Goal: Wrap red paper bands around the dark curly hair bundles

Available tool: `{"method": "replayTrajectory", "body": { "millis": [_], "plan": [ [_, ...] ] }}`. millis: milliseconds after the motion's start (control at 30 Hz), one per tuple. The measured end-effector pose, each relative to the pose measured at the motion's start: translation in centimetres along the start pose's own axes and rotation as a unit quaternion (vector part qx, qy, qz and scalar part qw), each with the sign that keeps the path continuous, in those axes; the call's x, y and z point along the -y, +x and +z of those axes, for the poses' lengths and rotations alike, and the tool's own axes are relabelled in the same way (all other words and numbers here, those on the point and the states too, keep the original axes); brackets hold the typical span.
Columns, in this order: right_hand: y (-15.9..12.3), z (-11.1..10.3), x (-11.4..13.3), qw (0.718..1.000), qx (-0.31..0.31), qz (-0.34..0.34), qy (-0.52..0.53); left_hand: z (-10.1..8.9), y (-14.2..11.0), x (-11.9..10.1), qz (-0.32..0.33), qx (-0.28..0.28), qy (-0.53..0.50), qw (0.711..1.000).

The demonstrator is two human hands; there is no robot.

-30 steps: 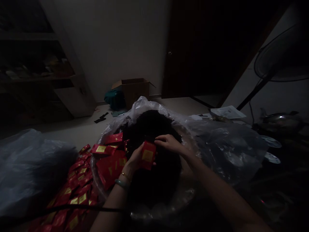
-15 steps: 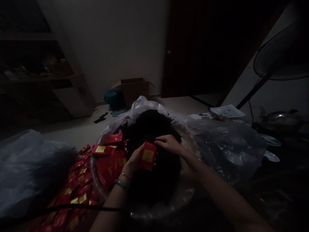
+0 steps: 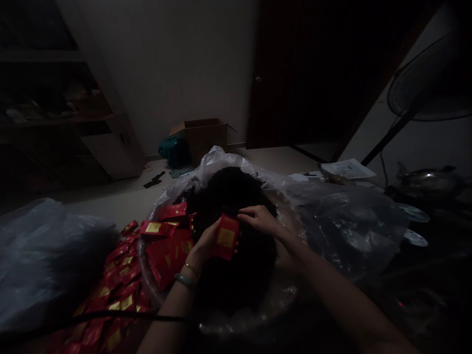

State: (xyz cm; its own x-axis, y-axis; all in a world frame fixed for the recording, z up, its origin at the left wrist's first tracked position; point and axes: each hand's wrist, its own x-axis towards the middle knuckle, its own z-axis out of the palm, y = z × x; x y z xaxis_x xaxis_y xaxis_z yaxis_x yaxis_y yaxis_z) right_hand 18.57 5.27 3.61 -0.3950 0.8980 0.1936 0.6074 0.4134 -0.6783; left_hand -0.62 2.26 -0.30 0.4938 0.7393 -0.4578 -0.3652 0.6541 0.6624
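Note:
My left hand (image 3: pixel 205 243) grips a small red packet (image 3: pixel 226 237) with a gold label, holding it upright over a mound of dark loose material (image 3: pixel 232 236). My right hand (image 3: pixel 259 219) sits at the packet's top edge, its fingers pinched together there; whether anything lies between them is too dark to make out. The dark mound fills a round basin lined with clear plastic (image 3: pixel 243 314). Several more red packets (image 3: pixel 121 280) lie in a heap to the left, some over the basin's rim.
A big clear plastic bag (image 3: pixel 350 226) lies at the right, another (image 3: pixel 40 255) at the left. A cardboard box (image 3: pixel 204 133) stands by the far wall, shelves (image 3: pixel 55 118) at the left, a standing fan (image 3: pixel 427 88) at the right. A dark cord (image 3: pixel 110 317) crosses near me.
Hardly anything has moved. The packet has tipped slightly and my right hand's fingers have shifted a little at its top.

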Motion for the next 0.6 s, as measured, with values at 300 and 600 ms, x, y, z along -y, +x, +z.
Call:
{"method": "replayTrajectory", "body": {
  "millis": [300, 600],
  "plan": [
    [-0.5, 1.2, -1.4, 0.999, -0.021, -0.021, -0.032, 0.5, -0.1, 0.1, 0.016, -0.01, 0.02, 1.0],
    [-1.5, 0.8, -1.6, 1.0, 0.001, 0.004, -0.022, 0.1, 0.4, 0.6, 0.095, -0.021, -0.022, 0.995]
  ]
}}
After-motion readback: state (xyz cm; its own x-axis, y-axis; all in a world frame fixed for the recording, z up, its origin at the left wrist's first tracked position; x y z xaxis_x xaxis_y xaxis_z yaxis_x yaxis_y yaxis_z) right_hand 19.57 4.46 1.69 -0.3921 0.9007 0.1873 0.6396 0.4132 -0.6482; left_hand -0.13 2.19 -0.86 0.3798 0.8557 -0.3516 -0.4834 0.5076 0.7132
